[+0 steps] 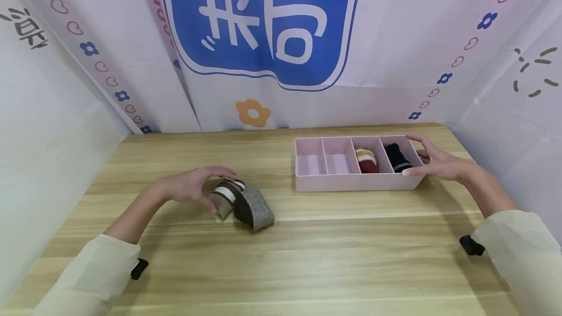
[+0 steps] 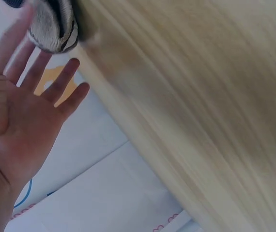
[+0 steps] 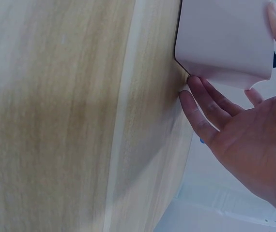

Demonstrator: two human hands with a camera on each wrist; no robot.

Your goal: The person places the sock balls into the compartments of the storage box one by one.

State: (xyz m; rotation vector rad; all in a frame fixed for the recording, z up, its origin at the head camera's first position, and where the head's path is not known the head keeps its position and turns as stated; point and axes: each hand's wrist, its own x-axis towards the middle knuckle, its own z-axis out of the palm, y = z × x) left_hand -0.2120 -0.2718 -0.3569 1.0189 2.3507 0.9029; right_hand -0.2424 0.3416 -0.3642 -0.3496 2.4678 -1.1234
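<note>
In the head view my left hand (image 1: 193,185) reaches over a rolled brown-and-white striped sock (image 1: 225,193), thumb on the near side and fingers on the far side. The left wrist view shows these fingers spread and nearly straight beside the sock (image 2: 55,29). A rolled grey sock (image 1: 260,208) with a dark brown part lies against the striped one on the table. My right hand (image 1: 443,164) holds the right end of a pink divided box (image 1: 351,182), thumb at the front corner and fingers at the back and end wall.
The box has several compartments in a row. Its third from the left holds a maroon sock (image 1: 369,165) with yellow and white stripes, its rightmost a black sock (image 1: 395,156). A wood-grain table (image 1: 307,257) lies beneath, with printed white cloth (image 1: 386,62) behind.
</note>
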